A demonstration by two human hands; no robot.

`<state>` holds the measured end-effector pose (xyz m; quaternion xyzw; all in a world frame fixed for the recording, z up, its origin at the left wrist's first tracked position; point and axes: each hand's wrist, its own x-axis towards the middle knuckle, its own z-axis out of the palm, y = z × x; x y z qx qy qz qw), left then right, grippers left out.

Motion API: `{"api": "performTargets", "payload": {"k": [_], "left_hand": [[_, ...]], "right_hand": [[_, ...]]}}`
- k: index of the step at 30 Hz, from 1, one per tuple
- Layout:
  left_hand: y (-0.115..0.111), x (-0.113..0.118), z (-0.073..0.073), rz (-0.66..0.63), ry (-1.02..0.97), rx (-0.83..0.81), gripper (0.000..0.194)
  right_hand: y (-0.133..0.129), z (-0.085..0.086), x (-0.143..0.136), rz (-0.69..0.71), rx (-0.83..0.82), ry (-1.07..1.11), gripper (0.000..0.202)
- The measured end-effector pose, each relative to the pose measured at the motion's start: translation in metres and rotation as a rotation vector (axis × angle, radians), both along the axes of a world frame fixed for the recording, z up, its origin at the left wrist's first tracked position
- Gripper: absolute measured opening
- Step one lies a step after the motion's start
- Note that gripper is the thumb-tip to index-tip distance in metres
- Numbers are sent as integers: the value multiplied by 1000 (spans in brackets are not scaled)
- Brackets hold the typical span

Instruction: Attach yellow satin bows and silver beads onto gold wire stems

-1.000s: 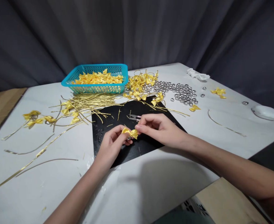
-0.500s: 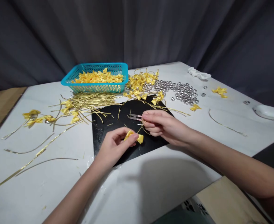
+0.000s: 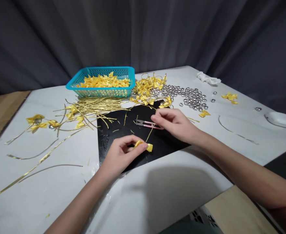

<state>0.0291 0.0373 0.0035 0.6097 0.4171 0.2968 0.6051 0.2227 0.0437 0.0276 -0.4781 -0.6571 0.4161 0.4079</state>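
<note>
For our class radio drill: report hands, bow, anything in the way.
Left hand pinching yellow bow. Right hand apparently holding gold cord rising from it. Snips close by, on black mat.

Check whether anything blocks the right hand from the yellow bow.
Nothing visible blocks the right hand from the yellow bow; only a gold strand lies between them. The left hand holds the bow, partly covering it.

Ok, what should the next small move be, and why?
Probably have the right hand draw the gold wire gently taut: the left hand pinches the yellow bow, and the wire rises from there toward the right hand, though whether that grip holds it is unclear.
</note>
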Motion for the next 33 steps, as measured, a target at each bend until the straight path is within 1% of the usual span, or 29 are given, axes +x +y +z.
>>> {"api": "performTargets", "payload": {"k": [1, 2, 3, 5, 7, 8, 9, 10, 12, 13, 15, 17, 22, 24, 27, 30, 33], "left_hand": [[0, -1, -1, -14, 10, -25, 17], [-1, -2, -1, -31, 14, -60, 19], [-1, -2, -1, -47, 10, -100, 20], [-2, -3, 0, -82, -19, -185, 26], [-4, -3, 2, -116, -50, -237, 43], [-4, -3, 2, -130, -45, -237, 47], [-6, -4, 3, -162, -14, -205, 47], [-7, -5, 3, -195, 24, -139, 45], [-9, -7, 2, -245, 127, 79, 37], [-10, -9, 2, -259, 179, 171, 36], [-12, -12, 2, -237, 293, 306, 36], [-14, -15, 2, -238, 381, 429, 36], [-17, -19, 7, -319, 536, 734, 38], [-18, -20, 7, -304, 574, 789, 37], [-17, -21, 6, -255, 617, 812, 36], [-17, -22, 8, -211, 668, 807, 36], [-17, -23, 13, -243, 755, 845, 45]], "right_hand": [[2, -1, 3, -3, 102, -183, 34], [5, -2, 6, 14, 170, -331, 33], [7, -3, 9, 35, 215, -434, 32], [10, -5, 11, 79, 263, -525, 32], [11, -7, 11, 82, 280, -545, 32], [11, -8, 10, 82, 270, -551, 32], [12, -9, 8, 90, 257, -551, 33], [12, -10, 6, 103, 243, -542, 33], [15, -12, 1, 153, 175, -488, 31], [18, -12, -1, 170, 171, -487, 30], [28, -11, -6, 204, 166, -493, 28], [43, -8, -9, 219, 147, -476, 26], [94, -1, -24, 181, 150, -443, 22], [110, 2, -37, 194, 174, -469, 25], [125, 5, -60, 257, 225, -564, 35], [132, 6, -81, 352, 305, -712, 38], [135, 5, -92, 419, 393, -882, 35]]}}
